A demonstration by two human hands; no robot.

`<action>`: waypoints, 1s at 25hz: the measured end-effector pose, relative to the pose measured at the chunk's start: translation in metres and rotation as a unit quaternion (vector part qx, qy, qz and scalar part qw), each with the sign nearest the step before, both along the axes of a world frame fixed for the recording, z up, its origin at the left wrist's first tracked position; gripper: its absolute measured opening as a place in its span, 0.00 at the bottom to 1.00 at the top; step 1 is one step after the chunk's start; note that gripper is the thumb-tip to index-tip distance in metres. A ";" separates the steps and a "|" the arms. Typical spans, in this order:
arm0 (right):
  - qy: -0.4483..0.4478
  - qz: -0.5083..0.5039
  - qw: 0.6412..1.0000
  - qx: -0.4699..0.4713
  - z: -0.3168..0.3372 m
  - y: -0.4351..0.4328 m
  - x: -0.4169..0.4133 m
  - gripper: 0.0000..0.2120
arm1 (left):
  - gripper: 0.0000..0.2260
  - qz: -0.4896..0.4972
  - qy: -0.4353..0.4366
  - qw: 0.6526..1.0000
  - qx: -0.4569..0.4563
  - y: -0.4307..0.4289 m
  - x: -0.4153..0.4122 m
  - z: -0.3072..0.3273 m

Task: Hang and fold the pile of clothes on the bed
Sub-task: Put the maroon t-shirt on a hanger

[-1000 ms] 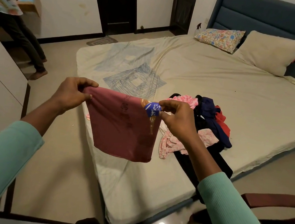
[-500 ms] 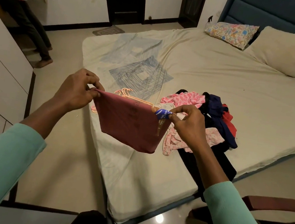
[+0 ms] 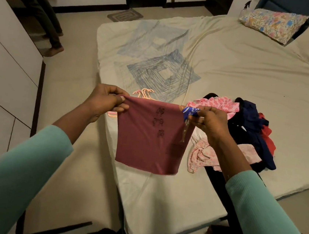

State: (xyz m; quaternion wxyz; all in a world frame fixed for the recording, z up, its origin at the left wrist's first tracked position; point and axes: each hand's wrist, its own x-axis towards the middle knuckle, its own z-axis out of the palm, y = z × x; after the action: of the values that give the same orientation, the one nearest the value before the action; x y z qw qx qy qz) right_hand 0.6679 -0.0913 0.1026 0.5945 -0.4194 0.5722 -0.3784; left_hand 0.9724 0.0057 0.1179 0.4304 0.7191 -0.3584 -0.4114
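**One red top in the hands, a heap left to do**

The job looks like it has only just begun. The pile of clothes (image 3: 246, 133) lies in a messy heap on the bed (image 3: 236, 65), with pink, dark blue, black and red things all mixed up. I can see no neat folded stack. The pink hangers (image 3: 145, 93) lie bare on the bed, with nothing hung on them. So I think nearly all the work is left.

The dark red top (image 3: 150, 138) is up in the air, over the near corner of the bed and just left of the heap. The left hand (image 3: 105, 100) pinches its top left corner. The right hand (image 3: 208, 121) pinches its top right corner, along with a small blue bit (image 3: 189, 111). The hands are apart and pull the top edge tight.

That top edge runs from side to side, almost level. The rest hangs straight down, and the bottom edge swings free above the bed. It looks doubled over. It is about as wide as it is tall, so I cannot tell which way is longer.
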 end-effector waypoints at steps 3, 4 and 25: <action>-0.007 -0.037 0.999 -0.021 -0.008 -0.029 0.022 0.07 | 0.10 0.053 -0.007 0.997 -0.050 -0.020 0.012 -0.008; 0.003 -0.035 0.999 -0.040 -0.011 -0.032 0.025 0.07 | 0.10 0.070 -0.003 0.996 -0.063 -0.019 0.014 -0.012; 0.354 0.033 0.934 0.031 -0.378 0.135 -0.079 0.19 | 0.10 -0.063 -0.138 0.966 0.207 0.181 -0.122 -0.389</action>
State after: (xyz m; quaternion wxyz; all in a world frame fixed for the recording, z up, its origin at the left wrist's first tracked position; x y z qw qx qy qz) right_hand 0.5885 0.0435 -0.2756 0.3778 -0.5263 0.7430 -0.1681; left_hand 0.8507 0.1870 -0.2716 0.1914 0.8182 -0.3658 -0.4001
